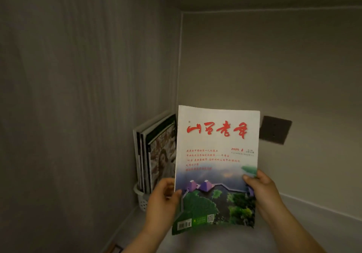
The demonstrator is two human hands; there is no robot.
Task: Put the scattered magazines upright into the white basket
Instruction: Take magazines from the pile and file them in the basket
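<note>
Left hand and right hand hold one magazine upright, lower centre of the frame
Each hand grips a lower side edge, thumb on the cover. Behind it at lower left, the white basket sits on a pale surface in the corner of two grey walls, with other magazines standing in it; a dark wall plate shows just right of the cover

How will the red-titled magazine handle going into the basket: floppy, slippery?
Probably light, bendy: the magazine curls at its lower corner by the left hand, yet its top stands straight with the right hand also gripping low. The white basket already holds upright magazines; sliding in may buckle it.
</note>
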